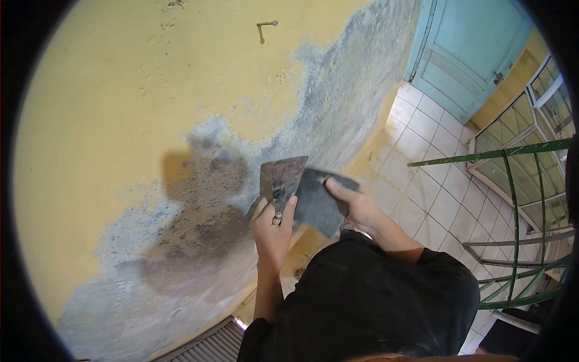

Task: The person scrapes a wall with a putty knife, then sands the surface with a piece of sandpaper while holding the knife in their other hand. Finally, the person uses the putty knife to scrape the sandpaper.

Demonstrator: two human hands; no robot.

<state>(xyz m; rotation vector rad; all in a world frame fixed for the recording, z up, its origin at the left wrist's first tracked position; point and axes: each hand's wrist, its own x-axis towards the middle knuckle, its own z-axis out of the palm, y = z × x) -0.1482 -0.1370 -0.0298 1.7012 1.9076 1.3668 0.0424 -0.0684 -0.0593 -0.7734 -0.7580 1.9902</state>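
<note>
My left hand is closed around the lower end of a scraper with a wide, stained blade that flares toward its top edge. Pinched at its right side by my right hand, thumb on the face, is a dark grey flat sheet, slightly blurred. The sheet overlaps the scraper blade's right edge in this view. Both things are held in front of my body, close to a wall where yellow paint gives way to bare grey and brown patches.
A nail sticks out of the wall. A green metal frame stands on the right over the tiled floor. Glass-paned panels and a light blue door are farther back. At the bottom lies a slatted grille.
</note>
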